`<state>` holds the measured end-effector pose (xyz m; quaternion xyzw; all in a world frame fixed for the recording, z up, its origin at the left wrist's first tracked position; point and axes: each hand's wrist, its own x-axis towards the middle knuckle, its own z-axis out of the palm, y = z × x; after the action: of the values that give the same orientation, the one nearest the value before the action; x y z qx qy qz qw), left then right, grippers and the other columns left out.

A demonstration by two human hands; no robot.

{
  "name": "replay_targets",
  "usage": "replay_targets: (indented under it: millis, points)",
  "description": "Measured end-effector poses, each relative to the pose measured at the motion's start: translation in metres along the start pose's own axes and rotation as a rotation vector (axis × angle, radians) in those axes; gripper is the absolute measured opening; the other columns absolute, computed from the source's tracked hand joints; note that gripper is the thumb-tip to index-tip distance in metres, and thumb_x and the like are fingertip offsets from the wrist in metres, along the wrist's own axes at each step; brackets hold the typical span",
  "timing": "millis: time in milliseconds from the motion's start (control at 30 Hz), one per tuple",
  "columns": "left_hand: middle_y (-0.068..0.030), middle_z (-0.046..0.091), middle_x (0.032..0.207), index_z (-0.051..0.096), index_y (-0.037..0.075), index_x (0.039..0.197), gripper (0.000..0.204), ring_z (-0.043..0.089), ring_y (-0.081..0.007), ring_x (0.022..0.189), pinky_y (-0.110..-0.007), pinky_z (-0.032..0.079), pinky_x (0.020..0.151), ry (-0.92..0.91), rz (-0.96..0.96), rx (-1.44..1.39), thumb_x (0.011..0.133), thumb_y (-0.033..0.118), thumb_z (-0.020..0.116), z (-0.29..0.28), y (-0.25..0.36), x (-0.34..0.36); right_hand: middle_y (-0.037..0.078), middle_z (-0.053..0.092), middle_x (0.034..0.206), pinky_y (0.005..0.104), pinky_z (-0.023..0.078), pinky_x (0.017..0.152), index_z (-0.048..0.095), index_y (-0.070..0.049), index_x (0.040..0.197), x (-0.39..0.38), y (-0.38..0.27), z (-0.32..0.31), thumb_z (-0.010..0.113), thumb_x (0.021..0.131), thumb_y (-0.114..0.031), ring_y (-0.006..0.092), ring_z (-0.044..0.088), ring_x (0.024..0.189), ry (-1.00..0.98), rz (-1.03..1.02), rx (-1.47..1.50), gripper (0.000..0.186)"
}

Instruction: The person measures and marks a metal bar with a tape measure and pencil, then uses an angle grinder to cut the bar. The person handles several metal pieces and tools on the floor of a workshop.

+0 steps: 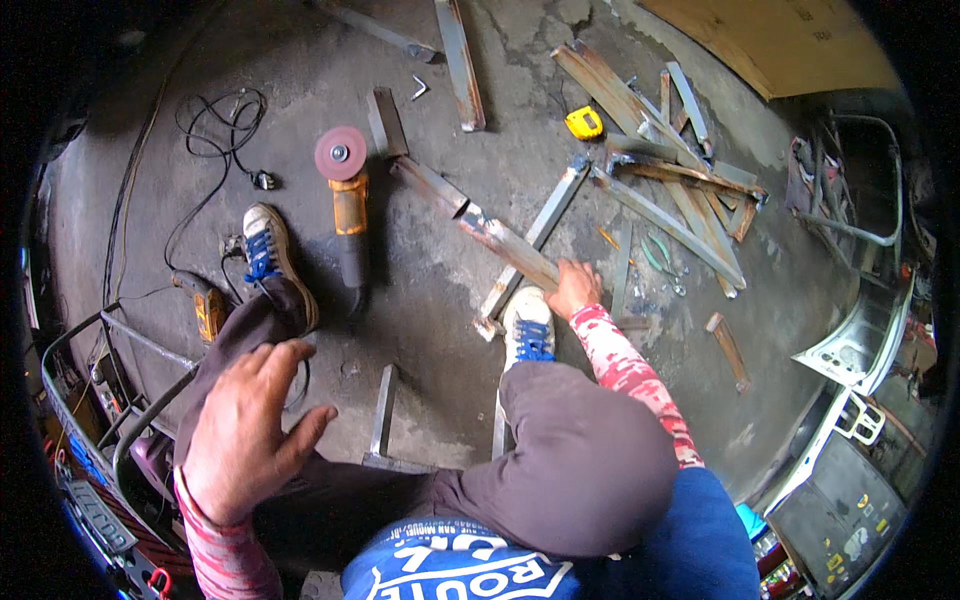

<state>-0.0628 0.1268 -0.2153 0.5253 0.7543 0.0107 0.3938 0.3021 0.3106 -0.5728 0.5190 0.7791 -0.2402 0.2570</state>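
My right hand (pixel 577 288) is closed round the near end of a rusty steel bar (pixel 508 243), beside my right shoe. This bar slants away to the left over a longer grey metal bar (pixel 551 218) lying on the floor. Its far end comes close to another rusty metal piece (pixel 430 186); whether they touch I cannot tell. Above my left thigh, my left hand (pixel 250 430) is raised and holds nothing, its thumb apart from the fingers. An angle grinder (pixel 350 208) with a reddish disc lies on the floor beyond it, between my shoes.
Several rusty metal bars (pixel 690 180) are heaped at the far right, near a yellow tape measure (pixel 584 123) and green-handled pliers (pixel 657 253). A black cord (pixel 228 150) coils at the far left. Another power tool (pixel 203 305) lies beside my left leg.
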Motion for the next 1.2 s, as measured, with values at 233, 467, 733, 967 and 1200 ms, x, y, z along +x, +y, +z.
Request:
replay_targets:
  millis: [233,467,733,967,1200]
  points:
    - [-0.0191,0.064,0.106,0.060,0.000,0.127,0.053,0.063,-0.0388,0.100,-0.045,0.050,0.089,-0.042,-0.042,0.011,0.083,0.023,0.080,-0.010,0.005,0.002,0.020,0.073,0.091,0.0557,0.048,0.092,0.074,-0.010,0.095,0.001,0.009,-0.010,0.079,0.070,-0.040,0.0411,0.067,0.097,0.132,-0.210,-0.008,0.039]
    - [-0.0186,0.064,0.105,0.060,0.000,0.128,0.056,0.063,-0.0376,0.099,-0.046,0.049,0.089,-0.009,-0.007,0.035,0.083,0.026,0.080,-0.019,-0.006,-0.002,0.019,0.074,0.086,0.0501,0.050,0.084,0.074,-0.008,0.092,-0.005,-0.007,-0.046,0.080,0.073,-0.037,0.0393,0.070,0.087,0.303,-0.123,0.199,0.035]
    - [-0.0175,0.064,0.105,0.059,0.000,0.127,0.056,0.062,-0.0396,0.101,-0.047,0.049,0.090,-0.054,-0.049,-0.033,0.085,0.032,0.079,-0.020,-0.015,-0.002,0.026,0.074,0.099,0.0528,0.058,0.085,0.074,-0.002,0.102,0.148,-0.087,-0.160,0.082,0.073,-0.039,0.0443,0.072,0.097,0.400,-0.068,0.322,0.047]
    - [-0.0165,0.062,0.100,0.059,0.001,0.127,0.055,0.062,-0.0373,0.098,-0.046,0.049,0.086,0.028,0.015,-0.038,0.085,0.030,0.079,-0.028,-0.012,-0.006,0.023,0.075,0.118,0.0447,0.055,0.098,0.063,0.002,0.136,0.149,-0.163,-0.275,0.080,0.084,-0.051,0.0387,0.071,0.112,0.600,-0.238,0.656,0.077]
    - [-0.0170,0.066,0.093,0.061,0.002,0.118,0.048,0.067,-0.0358,0.086,-0.046,0.055,0.075,0.219,0.330,0.026,0.089,0.038,0.076,-0.015,-0.005,-0.020,0.018,0.076,0.112,0.0412,0.059,0.090,0.064,-0.003,0.135,-0.032,-0.094,-0.266,0.080,0.089,-0.043,0.0290,0.074,0.104,0.251,-0.466,0.439,0.063]
